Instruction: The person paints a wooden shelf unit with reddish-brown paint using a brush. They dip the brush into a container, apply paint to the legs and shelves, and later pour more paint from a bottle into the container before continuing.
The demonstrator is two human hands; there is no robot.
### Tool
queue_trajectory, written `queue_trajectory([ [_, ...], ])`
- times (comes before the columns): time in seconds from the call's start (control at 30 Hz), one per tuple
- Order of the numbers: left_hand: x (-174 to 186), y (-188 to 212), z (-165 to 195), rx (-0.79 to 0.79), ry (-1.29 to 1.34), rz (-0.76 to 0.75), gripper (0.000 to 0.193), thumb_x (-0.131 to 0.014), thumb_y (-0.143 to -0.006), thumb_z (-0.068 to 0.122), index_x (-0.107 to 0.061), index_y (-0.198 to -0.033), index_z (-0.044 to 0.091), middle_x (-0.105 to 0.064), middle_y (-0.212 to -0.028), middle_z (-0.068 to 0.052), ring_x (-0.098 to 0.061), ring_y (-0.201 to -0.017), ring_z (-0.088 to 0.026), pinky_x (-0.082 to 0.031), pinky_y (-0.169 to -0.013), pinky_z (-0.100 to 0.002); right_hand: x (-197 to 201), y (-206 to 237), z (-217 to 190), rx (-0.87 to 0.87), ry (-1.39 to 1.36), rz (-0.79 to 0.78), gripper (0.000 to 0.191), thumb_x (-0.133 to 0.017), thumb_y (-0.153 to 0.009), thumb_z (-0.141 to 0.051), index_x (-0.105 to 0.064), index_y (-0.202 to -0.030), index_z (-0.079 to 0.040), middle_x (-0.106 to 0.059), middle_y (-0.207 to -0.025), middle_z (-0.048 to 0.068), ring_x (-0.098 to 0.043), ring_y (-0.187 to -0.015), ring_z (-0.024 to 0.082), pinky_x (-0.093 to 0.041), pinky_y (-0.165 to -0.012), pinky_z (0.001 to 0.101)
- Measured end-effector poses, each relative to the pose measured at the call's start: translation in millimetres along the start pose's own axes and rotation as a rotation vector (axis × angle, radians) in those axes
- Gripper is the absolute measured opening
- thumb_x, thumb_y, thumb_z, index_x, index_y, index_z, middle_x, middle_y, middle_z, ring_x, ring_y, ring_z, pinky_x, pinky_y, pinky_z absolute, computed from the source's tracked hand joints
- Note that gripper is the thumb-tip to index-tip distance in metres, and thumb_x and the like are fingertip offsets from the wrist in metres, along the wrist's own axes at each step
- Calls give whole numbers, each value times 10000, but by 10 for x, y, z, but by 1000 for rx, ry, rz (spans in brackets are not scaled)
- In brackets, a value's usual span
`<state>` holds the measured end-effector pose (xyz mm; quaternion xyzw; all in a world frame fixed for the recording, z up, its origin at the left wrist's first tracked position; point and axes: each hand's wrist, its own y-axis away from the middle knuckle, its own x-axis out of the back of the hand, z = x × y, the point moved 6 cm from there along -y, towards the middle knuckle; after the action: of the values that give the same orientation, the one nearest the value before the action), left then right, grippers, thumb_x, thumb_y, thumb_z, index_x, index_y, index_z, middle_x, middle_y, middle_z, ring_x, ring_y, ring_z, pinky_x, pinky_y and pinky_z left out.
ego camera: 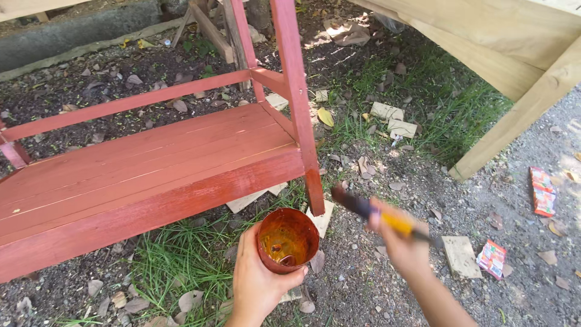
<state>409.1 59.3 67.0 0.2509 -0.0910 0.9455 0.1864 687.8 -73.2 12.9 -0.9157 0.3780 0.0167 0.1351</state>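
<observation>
My left hand [257, 278] grips a small round cup [287, 240] smeared with red-brown paint, a little orange liquid at its bottom. My right hand [402, 242] holds a paintbrush [369, 211] with a yellow and dark handle; its bristle end points up-left, toward the foot of a red-painted leg [315, 188]. That leg belongs to a red-brown wooden rack with a slatted shelf [151, 175] and a rail [121, 104] behind. The brush is blurred and sits just right of the leg, above and right of the cup.
Bare pale timber boards [514, 66] slant across the upper right. Small wood offcuts [461, 255] lie on dirt and grass, one under the leg [321, 219]. Two torn red packets [543, 191] lie at right. A grey concrete kerb [78, 33] runs at the back left.
</observation>
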Motion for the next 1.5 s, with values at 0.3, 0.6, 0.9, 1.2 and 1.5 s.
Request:
queue_trajectory([
  [0.3,-72,-84,3,-24,8,40,1080,-964,-428,247,-496,-1383,61,-630,-1252,-126,-651,-1164,-284,-507,-986,-403,-273,-17,106,-290,9,51,381,-760,-847,-164,-742,-1199,-17,-787,-1027,146,-741,-685,206,-645,-655,326],
  [0.6,56,-88,11,-32,-25,49,1083,-986,-408,265,-516,-1364,70,-661,-1220,-116,-665,-1165,-279,-509,-996,-402,-682,-254,-1488,817,727,-91,388,-829,-837,-91,-742,-1212,-128,-763,-1148,134,-714,-751,146,-579,-693,290],
  [0.9,91,-72,-160,-74,36,103,1132,-994,-390,265,-491,-1376,30,-650,-1272,-145,-666,-1163,-288,-512,-998,-402,-1066,-211,-1000,1137,1003,-309,468,-823,-748,-89,-758,-1208,-140,-716,-1279,170,-713,-740,221,-599,-627,344],
  [1.2,141,-171,127,-65,156,-53,1080,-987,-394,242,-533,-1361,85,-684,-1247,-102,-691,-1175,-241,-518,-1034,-385,-382,332,-437,953,997,-399,490,-871,-697,-205,-754,-1171,-241,-749,-1201,86,-774,-729,121,-631,-650,270],
  [1.5,691,-241,703,33,41,85,1067,-1030,-431,349,-536,-1362,185,-655,-1271,-36,-648,-1197,-217,-523,-997,-389,-1430,-1306,-2178,1188,835,-73,446,-816,-884,-102,-685,-1285,-246,-699,-1318,114,-753,-890,242,-614,-803,334],
])
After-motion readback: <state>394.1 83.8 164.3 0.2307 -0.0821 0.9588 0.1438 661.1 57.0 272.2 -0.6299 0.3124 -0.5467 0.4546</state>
